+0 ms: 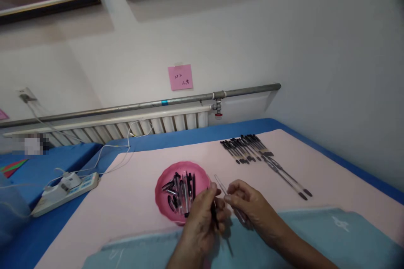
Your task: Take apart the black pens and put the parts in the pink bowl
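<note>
My right hand is closed on a clear plastic pen barrel, which tilts up to the left from the fingers. Beside it, my left hand grips a slim dark pen part; a thin rod sticks out below it, and blur hides its exact kind. Just behind the left hand sits a pink scalloped bowl of loose pen parts. Clear barrels and black caps lie in it. To the right, several black-capped pens lie in a row, with two more pens angled towards me.
Pale pink sheeting covers the blue table, and a teal cloth lies along the near side. At left are a power strip with plugs and white cables. A radiator and pipe run along the wall behind.
</note>
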The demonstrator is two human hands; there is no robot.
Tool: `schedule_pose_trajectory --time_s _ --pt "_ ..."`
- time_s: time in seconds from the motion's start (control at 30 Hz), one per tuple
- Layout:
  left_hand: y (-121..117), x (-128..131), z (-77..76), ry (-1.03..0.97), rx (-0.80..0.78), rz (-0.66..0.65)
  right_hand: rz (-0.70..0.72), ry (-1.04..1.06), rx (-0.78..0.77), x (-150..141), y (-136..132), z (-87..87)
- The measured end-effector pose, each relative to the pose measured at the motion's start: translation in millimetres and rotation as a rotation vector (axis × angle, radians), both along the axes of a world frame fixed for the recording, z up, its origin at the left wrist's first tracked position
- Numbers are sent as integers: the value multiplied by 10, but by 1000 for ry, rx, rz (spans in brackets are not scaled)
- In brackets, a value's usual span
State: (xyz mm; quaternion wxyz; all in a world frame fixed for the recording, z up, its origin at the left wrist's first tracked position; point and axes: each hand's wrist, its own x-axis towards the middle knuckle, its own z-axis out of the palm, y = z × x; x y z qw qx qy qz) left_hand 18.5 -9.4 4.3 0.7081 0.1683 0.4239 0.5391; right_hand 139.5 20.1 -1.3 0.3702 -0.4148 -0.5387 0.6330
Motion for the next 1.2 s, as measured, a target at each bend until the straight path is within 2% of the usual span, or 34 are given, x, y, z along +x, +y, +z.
schedule_pose_trajectory --time_s 0.1,0.2,0.27,0.33,0.4,0.47,0.57,0.7,0.9,1.03,1.07,1.1,1.2 --pt "-32 10 -9 95 13 -48 63 -71 54 -17 -65 5" --pt "-22 -185 16 131 39 13 98 -188 226 38 -9 1" --pt "12 -420 32 275 41 160 -25 -445 418 155 127 -1" --pt "61 -698 32 475 66 227 -225 -867 613 337 306 3" --pt "113 -956 14 801 45 307 -302 -1006 632 542 479 6" --pt "163 -1141 -20 1311 -17 263 -341 -1128 614 725 613 -1" --pt "234 -1242 -94 1543 -77 204 -352 -1300 521 909 713 -32" --pt "287 -1170 -181 1649 -104 115 -286 -1428 400 1030 735 -82" --pt "295 -1102 -214 1698 -70 -11 -188 -1411 341 1077 787 -89" --pt "281 -1087 -205 1691 -42 -37 -159 -1292 345 887 694 6" --pt "269 -1077 -196 1688 -37 -35 -147 -1222 349 807 641 32" --pt "253 -1066 -183 1685 -31 -32 -151 -1020 317 720 580 53" --pt "187 -1023 -117 1681 -16 -22 -36 -453 150 465 395 72"
